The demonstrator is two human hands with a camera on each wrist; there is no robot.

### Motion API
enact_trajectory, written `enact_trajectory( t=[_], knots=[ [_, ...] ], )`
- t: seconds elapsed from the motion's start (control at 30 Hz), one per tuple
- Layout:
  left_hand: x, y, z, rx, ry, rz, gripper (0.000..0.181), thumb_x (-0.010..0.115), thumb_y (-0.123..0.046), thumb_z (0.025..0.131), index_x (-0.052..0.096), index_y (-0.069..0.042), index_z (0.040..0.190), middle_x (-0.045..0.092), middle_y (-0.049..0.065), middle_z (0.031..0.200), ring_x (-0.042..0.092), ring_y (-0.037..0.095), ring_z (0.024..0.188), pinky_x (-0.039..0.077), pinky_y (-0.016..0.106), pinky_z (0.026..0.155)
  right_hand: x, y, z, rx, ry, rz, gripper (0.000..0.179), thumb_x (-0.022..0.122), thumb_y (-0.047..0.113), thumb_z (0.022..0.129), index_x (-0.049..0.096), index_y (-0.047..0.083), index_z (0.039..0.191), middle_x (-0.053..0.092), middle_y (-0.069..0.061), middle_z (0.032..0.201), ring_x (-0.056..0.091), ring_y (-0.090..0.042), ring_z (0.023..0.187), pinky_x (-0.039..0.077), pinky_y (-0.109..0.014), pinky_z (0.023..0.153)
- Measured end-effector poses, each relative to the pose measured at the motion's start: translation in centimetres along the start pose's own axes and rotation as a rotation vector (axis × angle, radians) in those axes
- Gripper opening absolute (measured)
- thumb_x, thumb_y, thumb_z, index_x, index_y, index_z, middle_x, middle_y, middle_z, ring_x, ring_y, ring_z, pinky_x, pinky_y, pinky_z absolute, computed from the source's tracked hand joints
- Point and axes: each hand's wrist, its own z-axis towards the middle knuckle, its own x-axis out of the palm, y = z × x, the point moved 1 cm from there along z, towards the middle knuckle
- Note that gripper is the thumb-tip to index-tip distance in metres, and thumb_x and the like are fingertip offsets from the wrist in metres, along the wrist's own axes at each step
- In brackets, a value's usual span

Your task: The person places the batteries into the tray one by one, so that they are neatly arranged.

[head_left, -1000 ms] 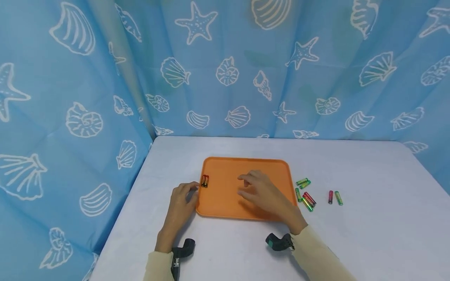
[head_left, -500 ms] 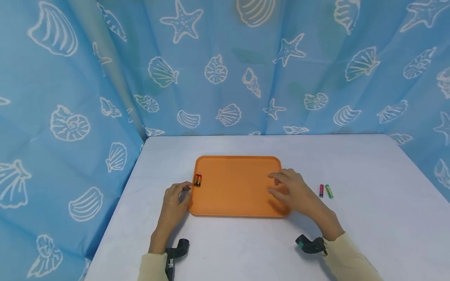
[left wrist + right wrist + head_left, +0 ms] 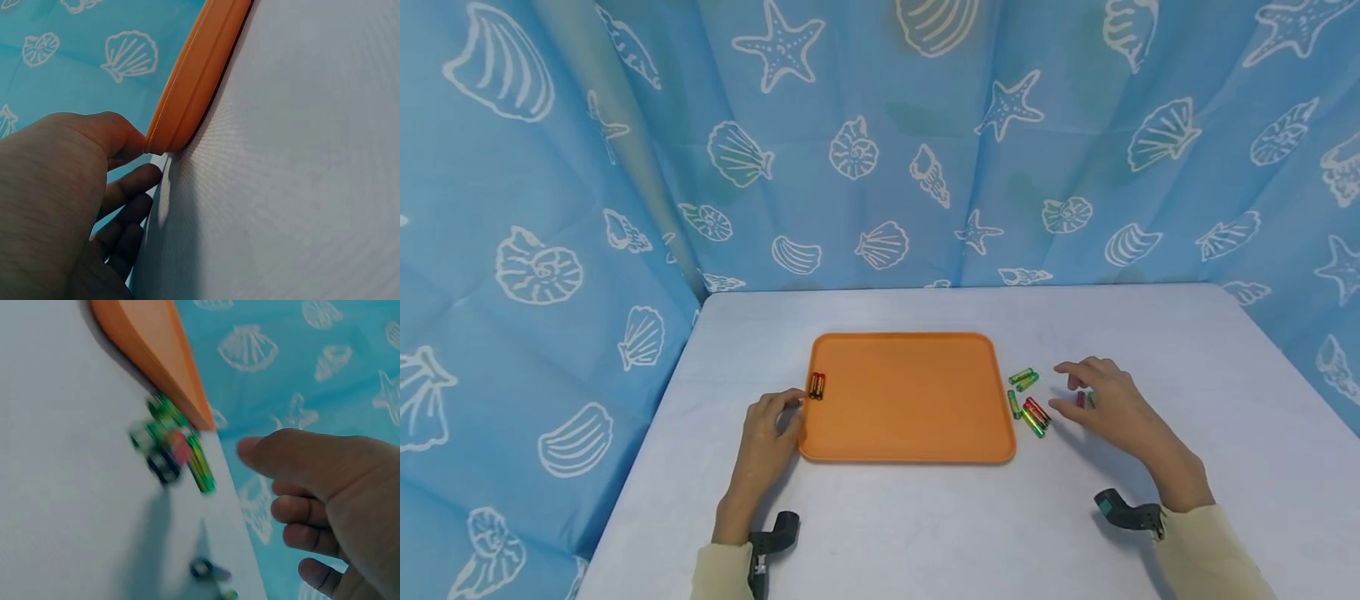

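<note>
My left hand [image 3: 767, 439] is at the left edge of an orange tray [image 3: 910, 400]. In the left wrist view its thumb touches the tray's rim [image 3: 194, 81], and the other fingers are loosely bent. Two black-and-red batteries [image 3: 817, 386] lie side by side inside the tray by its left wall. My right hand [image 3: 1116, 408] hovers over the table right of the tray, thumb and fingers apart, holding nothing. Beside the tray's right edge is a loose group of green batteries [image 3: 1021, 377] and red batteries [image 3: 1037, 413]. A red battery [image 3: 1081, 399] and a green one are partly hidden behind the right hand.
A white-covered table [image 3: 895, 533] bears everything. Blue curtains [image 3: 865, 167] with shell and starfish prints hang behind the table and on its left. A dark camera mount is worn on each wrist.
My right hand has moved from above the tray to the right, past the battery group, to the two separate batteries. My left hand stays at the tray's edge. The head view has shifted slightly.
</note>
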Motion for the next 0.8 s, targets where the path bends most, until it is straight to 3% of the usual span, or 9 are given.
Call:
enact_trajectory(
  t=[0.13, 0.4, 0.8],
  knots=[
    [-0.1, 0.0, 0.0, 0.001, 0.005, -0.001, 0.029, 0.062, -0.014, 0.099, 0.063, -0.012, 0.128, 0.058, 0.007, 0.122, 0.046, 0.028, 0.122, 0.039, 0.05, 0.104, -0.6, -1.4, -0.2, 0.051, 0.039, -0.015, 0.053, 0.082, 0.025, 0.083, 0.062, 0.002, 0.125, 0.057, -0.007, 0.095, 0.049, -0.032, 0.097, 0.041, -0.054, 0.081],
    [0.0, -0.1, 0.0, -0.021, 0.011, 0.006, 0.03, 0.061, -0.015, 0.099, 0.063, -0.012, 0.13, 0.058, 0.007, 0.123, 0.046, 0.027, 0.123, 0.039, 0.05, 0.105, -0.4, -3.3, -0.5, 0.061, 0.113, -0.061, 0.053, 0.083, 0.028, 0.08, 0.065, 0.0, 0.121, 0.055, -0.003, 0.089, 0.048, -0.029, 0.09, 0.037, -0.048, 0.074],
    [0.1, -0.3, 0.0, -0.037, 0.012, 0.024, 0.03, 0.06, -0.017, 0.1, 0.062, -0.013, 0.13, 0.057, 0.006, 0.123, 0.046, 0.027, 0.123, 0.04, 0.049, 0.105, 0.1, -3.7, -0.6, 0.09, 0.129, -0.065, 0.048, 0.081, 0.025, 0.081, 0.065, -0.001, 0.119, 0.056, -0.006, 0.092, 0.047, -0.032, 0.093, 0.038, -0.052, 0.076]
  ],
)
